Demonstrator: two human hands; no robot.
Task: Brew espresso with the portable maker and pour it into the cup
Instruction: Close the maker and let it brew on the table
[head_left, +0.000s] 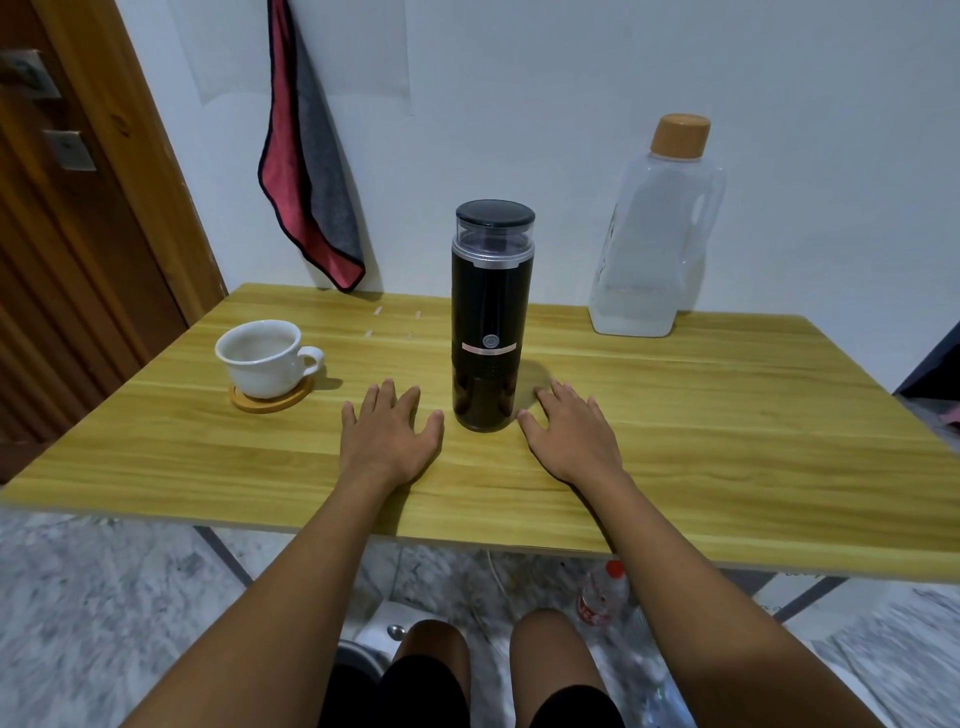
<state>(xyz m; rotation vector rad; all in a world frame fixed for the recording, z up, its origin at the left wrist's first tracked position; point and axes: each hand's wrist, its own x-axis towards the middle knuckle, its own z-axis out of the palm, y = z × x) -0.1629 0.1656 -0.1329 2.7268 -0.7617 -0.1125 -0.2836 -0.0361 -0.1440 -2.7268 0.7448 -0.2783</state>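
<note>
On the wooden worktop (675, 441), near its middle, the portable espresso maker (492, 317) stands upright, a black cylinder with a clear upper section and a dark lid (495, 214) in place. The left hand (388, 431) and the right hand (570, 435) lie flat on the worktop on either side of the maker's base, fingers straight and spread, grasping nothing; each is just beside the maker and neither touches it. To the person's left, well apart from the maker, the white cup (262, 357) sits on a round wooden coaster (272, 398), handle turned toward the maker; it appears to hold no coffee. At the far right, against the wall, stands a clear plastic jug (652, 244) with a tan cap (681, 135), holding a low level of water. A red and grey cloth (306, 171) hangs on the wall behind. Judged from this arrangement, no step of the brew is yet under way: the maker is closed, the cup unfilled, the hands at rest. The next move probably calls for one hand to steady the body while the other presses the front button (490, 341); whether water and coffee are already loaded cannot be told.
</note>
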